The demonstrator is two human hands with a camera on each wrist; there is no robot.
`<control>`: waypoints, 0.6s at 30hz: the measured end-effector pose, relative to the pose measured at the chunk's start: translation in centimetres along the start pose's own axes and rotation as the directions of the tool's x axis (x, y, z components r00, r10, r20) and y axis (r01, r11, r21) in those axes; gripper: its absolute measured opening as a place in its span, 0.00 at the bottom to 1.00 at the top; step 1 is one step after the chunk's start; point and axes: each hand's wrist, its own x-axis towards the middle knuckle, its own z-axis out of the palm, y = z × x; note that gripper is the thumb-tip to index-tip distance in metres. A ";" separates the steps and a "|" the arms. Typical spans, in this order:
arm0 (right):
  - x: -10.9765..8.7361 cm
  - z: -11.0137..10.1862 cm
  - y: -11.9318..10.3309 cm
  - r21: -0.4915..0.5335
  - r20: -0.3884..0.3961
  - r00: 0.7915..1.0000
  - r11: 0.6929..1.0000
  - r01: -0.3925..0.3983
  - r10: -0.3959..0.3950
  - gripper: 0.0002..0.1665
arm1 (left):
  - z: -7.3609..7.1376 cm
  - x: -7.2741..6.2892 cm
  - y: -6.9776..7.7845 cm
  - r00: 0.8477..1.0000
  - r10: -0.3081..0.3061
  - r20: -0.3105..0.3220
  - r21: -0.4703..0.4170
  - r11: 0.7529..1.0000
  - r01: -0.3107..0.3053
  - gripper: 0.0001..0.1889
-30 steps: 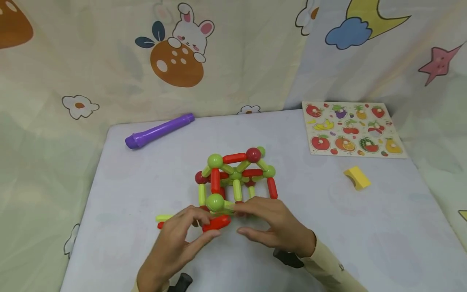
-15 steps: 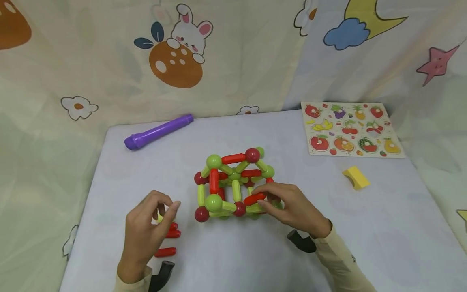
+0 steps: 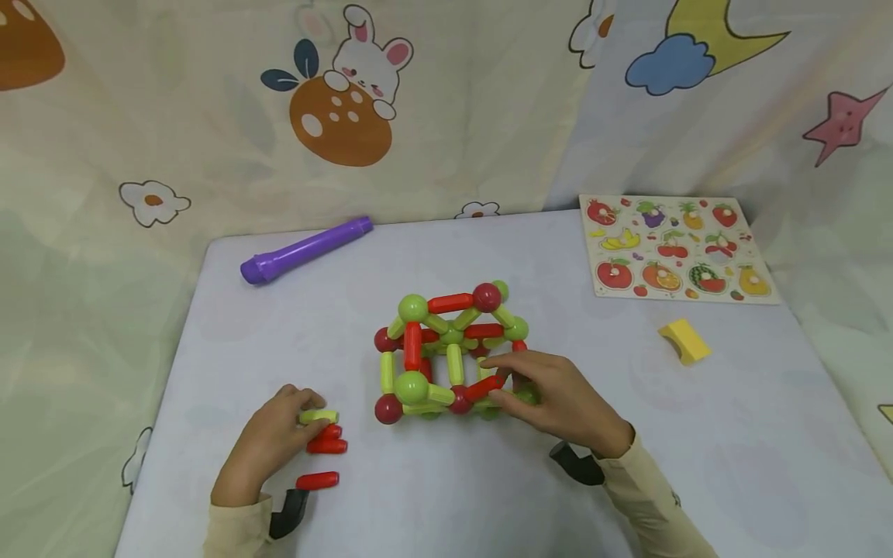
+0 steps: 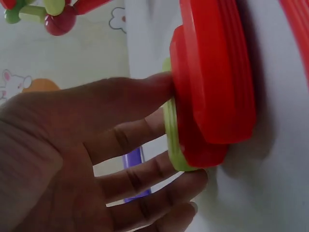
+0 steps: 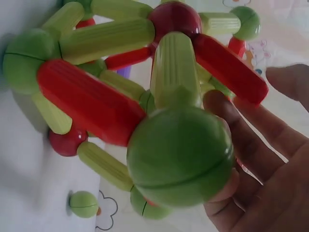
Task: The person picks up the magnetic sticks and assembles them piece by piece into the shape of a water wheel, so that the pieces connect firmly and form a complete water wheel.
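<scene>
My left hand (image 3: 279, 426) pinches a light green magnetic stick (image 3: 318, 417) lying beside red sticks (image 3: 326, 446) at the left. The left wrist view puts the thumb against the near side of the stack and the fingertips at the green stick (image 4: 172, 140). A frame of green and dark red balls with sticks (image 3: 413, 345) stands mid-table. My right hand (image 3: 558, 391) is at its front right, fingers loosely curved around a red stick (image 3: 483, 387). That stick's far end meets a dark red ball (image 5: 175, 21); the right wrist view has a small gap between thumb and stick.
A purple toy microphone (image 3: 307, 249) lies at the back left. A fruit puzzle board (image 3: 677, 246) is at the back right, with a yellow arched block (image 3: 685, 342) in front of it. Another red stick (image 3: 317, 480) lies apart, near the left wrist.
The left hand passed a red stick to the right hand, then moved left and down to the loose sticks. The right hand brought its red stick to the frame, where one end now meets a ball.
</scene>
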 end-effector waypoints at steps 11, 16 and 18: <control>-0.2 -1.3 0.3 0.046 -0.239 0.969 0.997 0.067 -0.054 0.19 | -0.3 -0.5 1.4 0.981 0.060 -0.183 -0.049 0.996 -0.070 0.12; 0.2 -0.9 -1.0 0.043 -0.304 0.929 0.971 0.236 -0.213 0.13 | -1.0 -2.8 5.7 0.827 0.341 -0.447 -0.098 0.900 -0.425 0.17; 0.5 -0.5 -2.0 0.038 -0.270 0.917 0.949 0.314 -0.292 0.17 | -1.0 -3.7 7.8 0.716 0.479 -0.508 -0.077 0.802 -0.592 0.18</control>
